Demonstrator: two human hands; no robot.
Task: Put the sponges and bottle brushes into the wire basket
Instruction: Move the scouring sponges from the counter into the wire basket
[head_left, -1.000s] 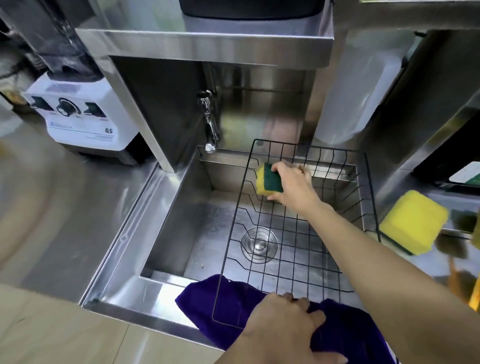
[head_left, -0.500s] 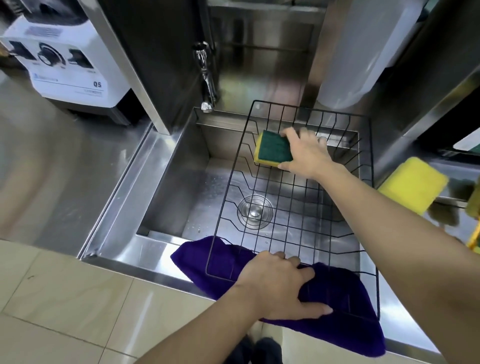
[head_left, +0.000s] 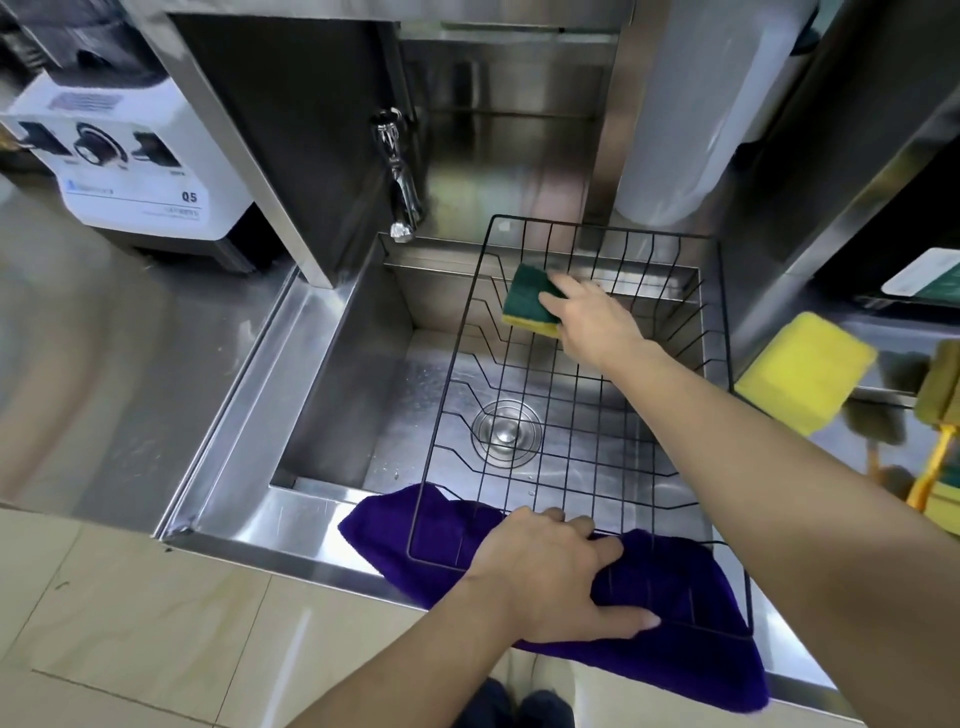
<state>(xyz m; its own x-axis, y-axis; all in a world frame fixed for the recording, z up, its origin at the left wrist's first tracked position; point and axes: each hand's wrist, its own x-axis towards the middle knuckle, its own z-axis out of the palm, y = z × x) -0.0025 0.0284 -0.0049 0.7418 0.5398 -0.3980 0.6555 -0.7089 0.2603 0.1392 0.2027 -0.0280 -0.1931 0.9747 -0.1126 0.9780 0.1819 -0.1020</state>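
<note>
A stainless-steel kitchen desk (head_left: 119, 364) with a sunken sink (head_left: 332, 395) fills my view, a white blender base (head_left: 140, 171) standing at the far left and a chrome tap (head_left: 400, 182) hanging over the sink's back edge. A black wire basket (head_left: 719, 364) sits across the sink, its near end resting on a purple cloth (head_left: 675, 639) draped over the front rim. My right hand (head_left: 592, 322) reaches into the far end of the basket, its fingers (head_left: 558, 299) lying on the dark green face of a green-and-yellow sponge (head_left: 530, 299), which leans against the basket's back wall; from here I cannot tell whether the fingers are gripping it or only pressing on it. My left hand (head_left: 550, 577) lies flat and spread on the near rim of the basket and the cloth beneath, closed around nothing. To the right of the sink, outside the basket, a larger yellow sponge (head_left: 805, 379) lies on the desk, and just beyond it, blurred at the frame edge, are bottle brushes (head_left: 935, 452) with yellow handles and dark bristle heads. The drain (head_left: 506, 434) shows through the basket's wire floor.
</note>
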